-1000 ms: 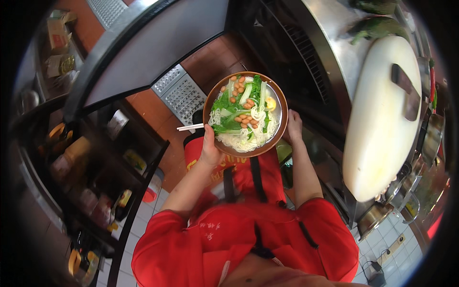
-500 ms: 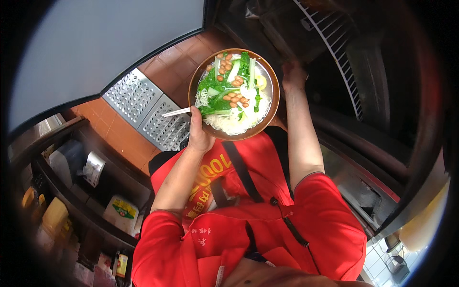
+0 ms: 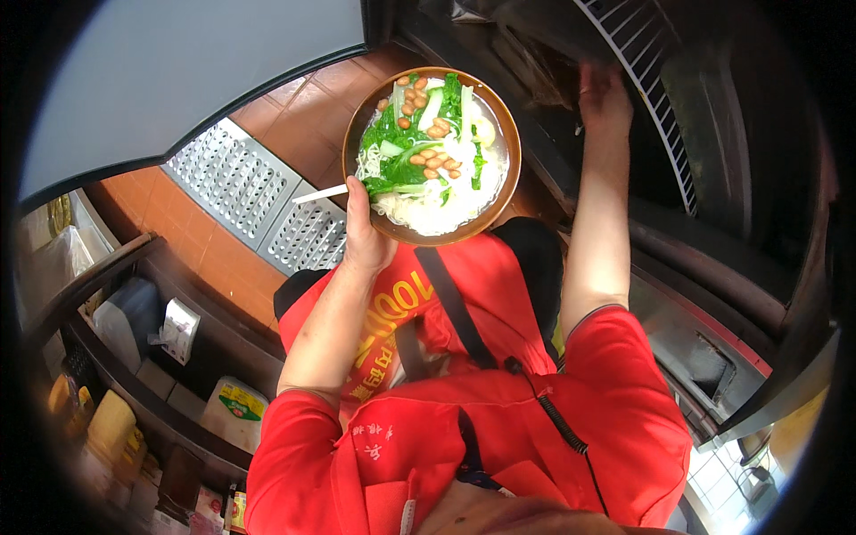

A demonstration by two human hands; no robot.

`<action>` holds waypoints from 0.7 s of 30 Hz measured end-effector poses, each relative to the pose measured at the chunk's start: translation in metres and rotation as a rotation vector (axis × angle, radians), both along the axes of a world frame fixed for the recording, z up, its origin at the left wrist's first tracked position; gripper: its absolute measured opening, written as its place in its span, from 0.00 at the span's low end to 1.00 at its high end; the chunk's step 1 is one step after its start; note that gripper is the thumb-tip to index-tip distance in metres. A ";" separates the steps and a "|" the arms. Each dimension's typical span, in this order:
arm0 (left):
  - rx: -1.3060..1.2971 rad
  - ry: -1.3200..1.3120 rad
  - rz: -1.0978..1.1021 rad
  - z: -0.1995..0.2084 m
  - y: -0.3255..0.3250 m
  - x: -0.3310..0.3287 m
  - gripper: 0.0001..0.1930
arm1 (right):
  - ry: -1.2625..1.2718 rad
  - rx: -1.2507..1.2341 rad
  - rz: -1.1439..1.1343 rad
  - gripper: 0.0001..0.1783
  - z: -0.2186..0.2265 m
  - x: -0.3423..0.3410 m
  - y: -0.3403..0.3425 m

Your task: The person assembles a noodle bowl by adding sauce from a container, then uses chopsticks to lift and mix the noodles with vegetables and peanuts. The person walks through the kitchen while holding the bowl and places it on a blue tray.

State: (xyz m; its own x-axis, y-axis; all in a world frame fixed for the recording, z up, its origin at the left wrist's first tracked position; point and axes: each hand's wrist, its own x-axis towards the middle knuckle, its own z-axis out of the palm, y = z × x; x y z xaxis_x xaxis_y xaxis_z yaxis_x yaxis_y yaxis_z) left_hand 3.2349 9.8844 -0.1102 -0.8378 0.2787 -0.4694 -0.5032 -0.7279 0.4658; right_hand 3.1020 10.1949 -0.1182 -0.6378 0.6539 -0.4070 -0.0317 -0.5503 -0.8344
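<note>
Head view — noodle bowl; wire rack near right hand

Smooth, glossy brown bowl, matt red cloth shirt, shiny perforated metal plates.

A noodle bowl and wire rack suggest a kitchen.

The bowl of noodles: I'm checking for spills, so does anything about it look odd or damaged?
No spill or damage shows: noodles, greens and peanuts lie within the brown bowl, held in the left hand. Slightly odd is only a white stick, perhaps chopsticks, jutting out past the rim beside the thumb.
</note>
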 end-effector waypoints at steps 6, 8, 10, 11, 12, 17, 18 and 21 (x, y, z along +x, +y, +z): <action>0.013 -0.056 0.029 -0.008 0.002 0.000 0.36 | 0.263 0.018 0.049 0.15 -0.006 -0.033 0.033; 0.059 -0.057 0.055 -0.013 0.005 -0.001 0.35 | 0.262 0.070 0.130 0.16 -0.019 -0.041 0.046; 0.071 -0.048 0.071 -0.015 0.007 -0.001 0.34 | 0.204 0.060 0.061 0.16 -0.033 -0.046 0.059; 0.061 -0.046 0.077 -0.015 0.007 0.000 0.34 | 0.116 0.100 0.070 0.15 -0.040 -0.047 0.067; 0.034 -0.058 0.082 -0.015 0.008 0.000 0.34 | 0.011 0.129 0.069 0.15 -0.044 -0.047 0.075; 0.040 -0.033 0.104 -0.011 0.010 -0.001 0.34 | -0.268 0.320 0.260 0.15 -0.047 -0.032 0.106; 0.011 -0.042 0.104 -0.011 0.010 -0.001 0.35 | -0.323 0.342 0.317 0.15 -0.043 -0.027 0.107; -0.041 -0.069 0.108 -0.010 0.013 -0.002 0.35 | -0.497 0.388 0.298 0.17 -0.032 -0.005 0.095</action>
State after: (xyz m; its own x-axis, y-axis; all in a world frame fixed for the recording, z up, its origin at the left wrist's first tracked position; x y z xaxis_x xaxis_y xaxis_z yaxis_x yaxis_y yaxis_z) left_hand 3.2325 9.8974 -0.1201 -0.8273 0.1683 -0.5360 -0.4549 -0.7605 0.4633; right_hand 3.0966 10.2901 -0.1502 -0.6118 0.6370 -0.4690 0.5106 -0.1349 -0.8492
